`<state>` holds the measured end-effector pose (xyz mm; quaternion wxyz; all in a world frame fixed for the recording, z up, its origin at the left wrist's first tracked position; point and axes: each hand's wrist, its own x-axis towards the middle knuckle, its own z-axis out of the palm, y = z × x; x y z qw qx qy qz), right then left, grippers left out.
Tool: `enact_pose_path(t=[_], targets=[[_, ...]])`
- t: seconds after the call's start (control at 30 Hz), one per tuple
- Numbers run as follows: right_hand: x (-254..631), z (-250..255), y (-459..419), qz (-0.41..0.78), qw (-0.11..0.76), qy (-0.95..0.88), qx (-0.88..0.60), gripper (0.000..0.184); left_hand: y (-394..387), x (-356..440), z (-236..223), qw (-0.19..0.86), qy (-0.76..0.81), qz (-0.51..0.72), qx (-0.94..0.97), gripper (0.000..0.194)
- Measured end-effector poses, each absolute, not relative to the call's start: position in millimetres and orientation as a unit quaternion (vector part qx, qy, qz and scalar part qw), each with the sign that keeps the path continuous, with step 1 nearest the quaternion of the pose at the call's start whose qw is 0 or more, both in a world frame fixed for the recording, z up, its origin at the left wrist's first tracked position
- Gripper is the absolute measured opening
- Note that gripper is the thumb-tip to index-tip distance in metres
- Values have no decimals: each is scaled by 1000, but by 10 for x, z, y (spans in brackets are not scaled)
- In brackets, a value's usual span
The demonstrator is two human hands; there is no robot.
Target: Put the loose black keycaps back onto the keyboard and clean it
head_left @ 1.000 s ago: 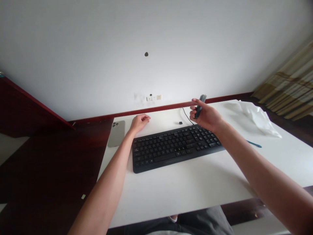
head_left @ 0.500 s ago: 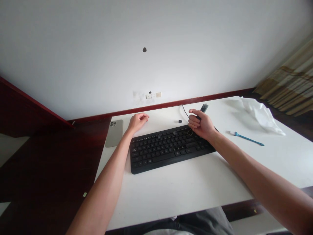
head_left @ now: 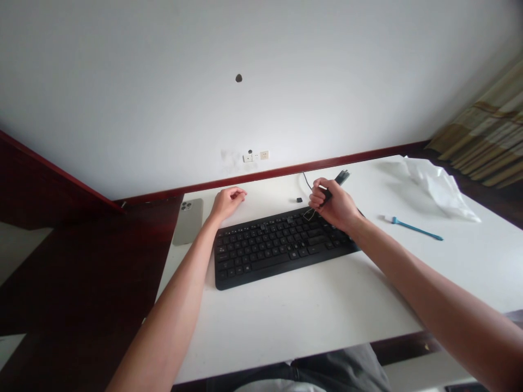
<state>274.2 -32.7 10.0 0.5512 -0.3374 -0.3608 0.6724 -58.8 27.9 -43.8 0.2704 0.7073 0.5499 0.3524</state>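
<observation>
Head view: we've got the black kbd (head_left: 261,253) betw. our hands, lying flat on the white table (head_left: 294,310). R hand (head_left: 334,204), over the kbd's R end, is closed around a dark tool (head_left: 343,177); a thin wire loop (head_left: 309,214) pokes out by our fingers. L hand (head_left: 227,204), loosely curled, part-open, sits just beyond the kbd's far L corner, near the phone (head_left: 188,222).

Tool's middle is hidden in our fist, kbd's R end partly covered; can't tell if the loop touches keys. Small black piece (head_left: 299,200) lies behind kbd, too small to make out.

Phone's near the table's L edge. We've room betw. kbd and near edge; to the R, blue brush (head_left: 417,228) and plastic bag (head_left: 441,190).
</observation>
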Motion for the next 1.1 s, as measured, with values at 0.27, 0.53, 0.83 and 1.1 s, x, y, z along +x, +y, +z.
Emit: enact_pose_path(t=[0.27,0.53,0.83,1.1], targets=[[2663,195,-420,647,590,-364,-318,32,302,-584,-450,274,549,354,706,23],[2375,88,-444,590,630,-406,-302,39,299,-579,-440,270,550,351,708,23],[2323,-11,-440,586,595,-470,-285,39,286,-564,-411,259,558,343,710,22],[2341,13,-455,628,536,-488,-283,37,283,-571,-420,257,555,344,713,23]])
